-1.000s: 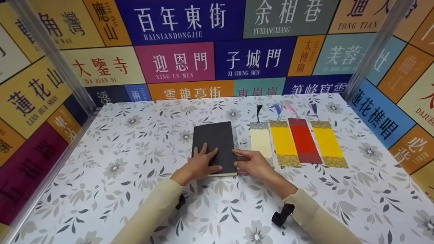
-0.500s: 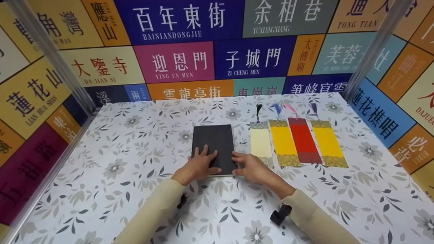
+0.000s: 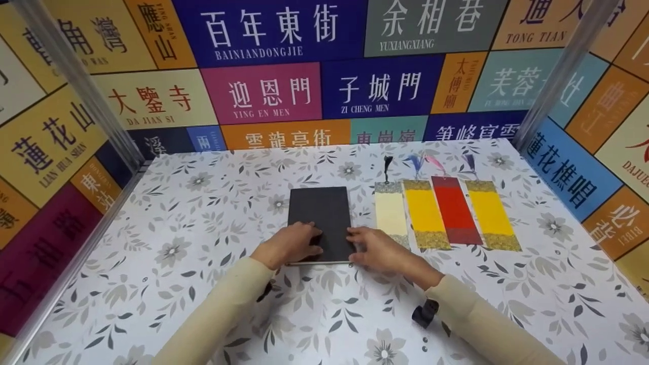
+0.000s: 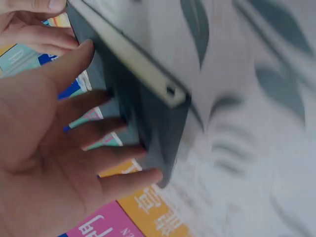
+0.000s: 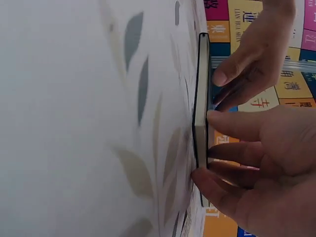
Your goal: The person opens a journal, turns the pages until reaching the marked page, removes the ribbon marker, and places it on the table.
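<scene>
A black-covered notebook (image 3: 322,213) lies closed and flat on the table in the head view, its pale page edges turned toward me. My left hand (image 3: 290,244) rests its fingertips on the left part of the cover; the left wrist view shows the fingers (image 4: 111,157) spread over the dark cover. At the notebook's right edge, my right hand (image 3: 383,251) touches with thumb and fingers. The right wrist view shows the right thumb (image 5: 232,122) at the cover's rim and a lower finger (image 5: 212,190) against the side.
Right of the notebook lie several tasselled bookmarks: a cream one (image 3: 390,213), a yellow one (image 3: 425,215), a red one (image 3: 456,210) and another yellow one (image 3: 491,213). A leaf-patterned cloth (image 3: 203,314) covers the table. Colourful sign-printed panels (image 3: 268,91) stand behind and at the sides.
The notebook's far edge, slanted a second ago, now lies level. My left hand's fingers have drawn back from spread across the cover to a more bent pose. The right hand stays at the edge.
</scene>
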The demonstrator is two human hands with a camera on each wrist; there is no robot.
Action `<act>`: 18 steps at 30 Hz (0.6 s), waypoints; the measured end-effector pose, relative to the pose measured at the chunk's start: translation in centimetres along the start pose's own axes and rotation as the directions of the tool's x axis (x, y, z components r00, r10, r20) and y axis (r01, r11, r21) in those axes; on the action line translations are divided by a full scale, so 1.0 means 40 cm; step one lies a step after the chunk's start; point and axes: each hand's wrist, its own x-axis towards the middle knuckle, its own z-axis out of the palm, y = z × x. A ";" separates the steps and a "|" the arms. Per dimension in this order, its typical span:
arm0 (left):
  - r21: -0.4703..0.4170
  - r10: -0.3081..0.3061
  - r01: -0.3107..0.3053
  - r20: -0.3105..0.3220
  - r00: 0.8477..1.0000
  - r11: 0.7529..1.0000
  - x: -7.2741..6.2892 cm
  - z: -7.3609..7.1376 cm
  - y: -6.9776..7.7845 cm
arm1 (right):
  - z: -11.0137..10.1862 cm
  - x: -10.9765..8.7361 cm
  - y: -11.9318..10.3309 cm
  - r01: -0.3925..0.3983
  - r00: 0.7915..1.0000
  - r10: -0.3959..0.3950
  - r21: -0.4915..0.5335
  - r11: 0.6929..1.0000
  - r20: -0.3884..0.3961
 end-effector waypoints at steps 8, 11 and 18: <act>0.081 0.025 -0.022 -0.035 0.999 0.996 0.014 -0.106 -0.039 | -0.095 0.014 0.034 0.062 0.998 -0.063 -0.152 0.986 0.000; 0.109 -0.017 0.026 -0.079 0.997 0.994 0.021 -0.157 -0.057 | -0.143 0.014 0.043 0.039 0.999 -0.044 -0.205 0.978 -0.020; 0.246 -0.126 0.179 -0.216 0.968 0.953 0.023 -0.235 -0.099 | -0.268 0.029 0.066 -0.029 0.986 -0.051 -0.460 0.887 -0.160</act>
